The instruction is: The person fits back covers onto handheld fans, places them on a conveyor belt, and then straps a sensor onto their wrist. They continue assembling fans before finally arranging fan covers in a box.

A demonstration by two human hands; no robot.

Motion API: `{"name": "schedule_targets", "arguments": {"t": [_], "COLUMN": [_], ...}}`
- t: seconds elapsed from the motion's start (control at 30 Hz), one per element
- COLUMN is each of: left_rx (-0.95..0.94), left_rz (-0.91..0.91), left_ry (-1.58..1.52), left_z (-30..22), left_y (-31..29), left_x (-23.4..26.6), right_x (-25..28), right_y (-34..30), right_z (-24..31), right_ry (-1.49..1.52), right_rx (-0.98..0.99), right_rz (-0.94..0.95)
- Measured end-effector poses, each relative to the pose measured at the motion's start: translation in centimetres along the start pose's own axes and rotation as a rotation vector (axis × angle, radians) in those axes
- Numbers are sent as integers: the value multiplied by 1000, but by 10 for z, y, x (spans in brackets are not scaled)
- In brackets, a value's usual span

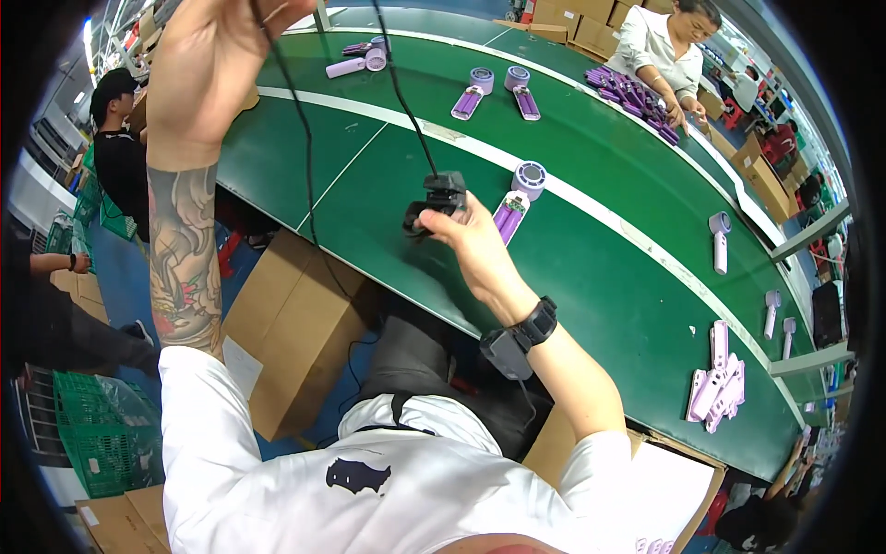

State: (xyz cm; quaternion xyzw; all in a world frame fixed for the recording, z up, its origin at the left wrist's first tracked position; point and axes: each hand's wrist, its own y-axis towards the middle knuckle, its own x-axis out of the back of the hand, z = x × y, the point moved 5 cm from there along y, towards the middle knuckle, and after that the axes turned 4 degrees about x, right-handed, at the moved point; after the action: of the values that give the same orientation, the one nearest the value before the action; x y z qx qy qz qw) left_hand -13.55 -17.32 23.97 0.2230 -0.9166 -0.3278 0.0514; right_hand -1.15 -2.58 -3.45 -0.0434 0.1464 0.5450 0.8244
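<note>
My right hand [471,245] is closed around a small black clamp-like device [445,194] above the near edge of the green work surface. A black cable [403,102] runs up from that device. Raised at the upper left, my left hand [217,69] shows its palm and wrist, but most of its fingers lie beyond the picture's edge or are hidden. Another black cable [305,138] hangs beside it; whether the hand holds it cannot be seen. Just past my right hand lies an opened lilac handheld fan [529,180] with its inner parts showing.
Several lilac fans [480,81] lie farther along the green conveyor table [609,277]. Lilac casing pieces [715,388] are piled at right. Across the table, a person [664,55] handles a heap of purple parts [632,97]. A cardboard box [295,323] stands below the near edge.
</note>
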Motion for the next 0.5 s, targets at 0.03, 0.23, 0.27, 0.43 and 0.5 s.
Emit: {"name": "schedule_targets", "arguments": {"t": [0.03,0.23,0.27,0.43,0.5], "left_rx": [-10,108,185,261,138], "left_rz": [-85,-349,-408,-441,-474], "left_ry": [112,264,367,910,1321], "left_z": [-18,11,22,56,54], "left_y": [-12,-71,-83,-139,-149], "left_x": [13,133,153,187,159], "right_x": [-11,8,8,-8,-15], "right_y": [5,-10,-10,-7,-5], "right_z": [3,33,36,52,61], "right_ry": [70,37,71,178,193], "right_rx": [16,77,69,96,117], "right_rz": [55,-108,-123,-66,-27]}}
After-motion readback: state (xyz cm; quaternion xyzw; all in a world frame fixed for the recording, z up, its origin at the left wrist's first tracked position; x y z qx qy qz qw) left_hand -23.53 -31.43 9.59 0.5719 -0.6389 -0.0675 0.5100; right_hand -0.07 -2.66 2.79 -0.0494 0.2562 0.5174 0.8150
